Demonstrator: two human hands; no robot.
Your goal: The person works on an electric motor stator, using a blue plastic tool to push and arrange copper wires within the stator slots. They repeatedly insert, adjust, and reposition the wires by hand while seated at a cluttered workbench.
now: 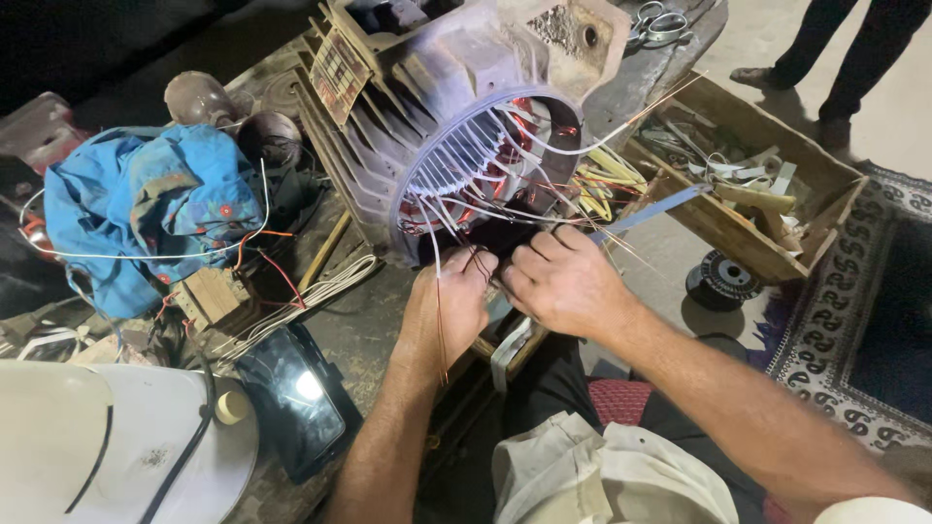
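We are working at the lower rim of the motor stator (456, 116), both hands just below its opening. Our left hand (449, 309) is pinching thin copper winding wires (442, 335); our right hand (563, 281) is curling closed around those strands beside it.

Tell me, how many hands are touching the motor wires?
2: the left hand and the right hand side by side at the lower rim of the motor housing, fingers in the wires.
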